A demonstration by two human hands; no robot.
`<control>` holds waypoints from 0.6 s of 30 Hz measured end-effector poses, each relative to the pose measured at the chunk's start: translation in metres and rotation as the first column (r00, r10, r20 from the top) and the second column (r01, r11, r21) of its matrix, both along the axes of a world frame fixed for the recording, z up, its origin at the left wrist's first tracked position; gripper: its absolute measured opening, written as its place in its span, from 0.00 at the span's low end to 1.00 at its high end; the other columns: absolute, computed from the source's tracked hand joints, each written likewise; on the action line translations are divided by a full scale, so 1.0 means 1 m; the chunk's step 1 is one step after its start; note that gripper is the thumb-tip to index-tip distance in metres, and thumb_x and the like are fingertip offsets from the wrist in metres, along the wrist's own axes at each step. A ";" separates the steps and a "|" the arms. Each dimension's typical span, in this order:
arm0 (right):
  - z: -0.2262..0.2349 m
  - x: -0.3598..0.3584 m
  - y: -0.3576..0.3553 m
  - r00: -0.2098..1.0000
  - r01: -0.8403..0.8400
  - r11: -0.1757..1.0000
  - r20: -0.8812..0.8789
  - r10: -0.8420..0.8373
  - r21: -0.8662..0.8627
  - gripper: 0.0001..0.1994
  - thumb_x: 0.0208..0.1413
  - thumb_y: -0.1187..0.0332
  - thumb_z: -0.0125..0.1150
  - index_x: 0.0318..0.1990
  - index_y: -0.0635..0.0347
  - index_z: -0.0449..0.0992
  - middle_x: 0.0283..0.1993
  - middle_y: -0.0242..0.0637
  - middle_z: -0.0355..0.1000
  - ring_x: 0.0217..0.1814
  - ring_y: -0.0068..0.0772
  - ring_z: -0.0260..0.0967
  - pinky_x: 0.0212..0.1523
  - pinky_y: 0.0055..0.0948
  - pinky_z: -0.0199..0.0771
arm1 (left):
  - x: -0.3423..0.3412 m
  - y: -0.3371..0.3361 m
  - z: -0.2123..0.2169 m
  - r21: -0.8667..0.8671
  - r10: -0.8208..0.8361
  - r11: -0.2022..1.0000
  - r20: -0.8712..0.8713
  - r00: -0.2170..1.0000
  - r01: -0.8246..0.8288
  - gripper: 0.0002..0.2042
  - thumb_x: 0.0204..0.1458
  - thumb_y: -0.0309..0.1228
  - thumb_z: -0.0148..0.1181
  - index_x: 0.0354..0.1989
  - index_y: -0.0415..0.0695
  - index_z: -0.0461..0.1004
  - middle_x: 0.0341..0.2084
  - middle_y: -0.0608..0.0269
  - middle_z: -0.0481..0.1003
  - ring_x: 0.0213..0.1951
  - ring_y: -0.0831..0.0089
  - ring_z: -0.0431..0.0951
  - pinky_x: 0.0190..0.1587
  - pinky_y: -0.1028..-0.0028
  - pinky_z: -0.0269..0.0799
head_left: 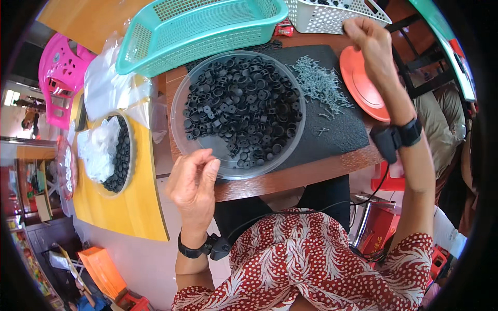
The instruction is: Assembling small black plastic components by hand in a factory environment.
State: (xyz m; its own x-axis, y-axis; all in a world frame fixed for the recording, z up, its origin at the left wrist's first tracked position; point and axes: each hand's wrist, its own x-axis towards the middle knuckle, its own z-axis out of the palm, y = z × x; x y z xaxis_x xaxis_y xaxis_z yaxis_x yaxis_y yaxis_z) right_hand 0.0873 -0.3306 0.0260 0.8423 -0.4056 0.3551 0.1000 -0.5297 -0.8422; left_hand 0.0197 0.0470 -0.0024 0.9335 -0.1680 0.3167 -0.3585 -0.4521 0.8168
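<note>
At the near left rim of a clear round tub (179,129), my left hand (193,186) has its thumb and fingers drawn together. Whatever it may hold is hidden. Many small black plastic ring-shaped parts (236,103) fill most of the tub. My right hand (372,46) is raised at the far right, close to a white perforated basket (324,19). Its fingers curl inward, and I cannot make out anything in them. Loose silver screws (319,78) lie heaped on a dark mat (337,129), between the tub and a round orange-red lid (360,85).
A teal basket (202,36) stands behind the tub. On the left, a yellow board (140,202) bears clear plastic bags (111,83) and another tub (132,150) of black parts. A pink chair (57,78) is beyond it. Another person's leg (438,129) shows at right.
</note>
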 end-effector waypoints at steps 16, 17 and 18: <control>-0.001 0.089 -0.024 0.952 0.308 0.597 0.240 -0.192 -0.741 0.18 0.38 0.68 0.61 0.39 0.67 0.74 0.39 0.53 0.71 0.47 0.51 0.65 0.49 0.42 0.63 | 0.026 -0.023 0.002 0.463 -0.295 0.867 0.179 0.939 0.184 0.13 0.41 0.16 0.58 0.37 0.39 0.76 0.24 0.57 0.71 0.27 0.62 0.71 0.33 0.70 0.66; 0.004 0.076 -0.021 0.948 0.316 0.583 0.239 -0.208 -0.748 0.18 0.38 0.68 0.61 0.39 0.67 0.74 0.39 0.53 0.71 0.47 0.51 0.65 0.49 0.42 0.63 | 0.027 -0.023 0.001 0.511 -0.335 0.835 0.176 0.925 0.205 0.13 0.41 0.16 0.57 0.38 0.39 0.76 0.23 0.56 0.71 0.27 0.61 0.70 0.33 0.69 0.66; 0.002 0.071 -0.016 0.958 0.285 0.622 0.232 -0.168 -0.729 0.16 0.38 0.69 0.61 0.38 0.66 0.74 0.38 0.52 0.71 0.46 0.51 0.65 0.48 0.42 0.63 | 0.027 -0.020 -0.002 0.513 -0.334 0.833 0.173 0.926 0.205 0.13 0.41 0.16 0.57 0.38 0.39 0.76 0.23 0.56 0.71 0.27 0.61 0.70 0.33 0.69 0.66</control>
State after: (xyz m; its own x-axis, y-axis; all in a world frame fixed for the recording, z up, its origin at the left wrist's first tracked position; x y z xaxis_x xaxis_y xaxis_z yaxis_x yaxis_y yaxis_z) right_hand 0.1586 -0.3466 0.0279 0.6837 -0.1221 0.7194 -0.0374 -0.9905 -0.1325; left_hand 0.0466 0.0266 -0.0039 0.7304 -0.5916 0.3413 -0.6827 -0.6163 0.3926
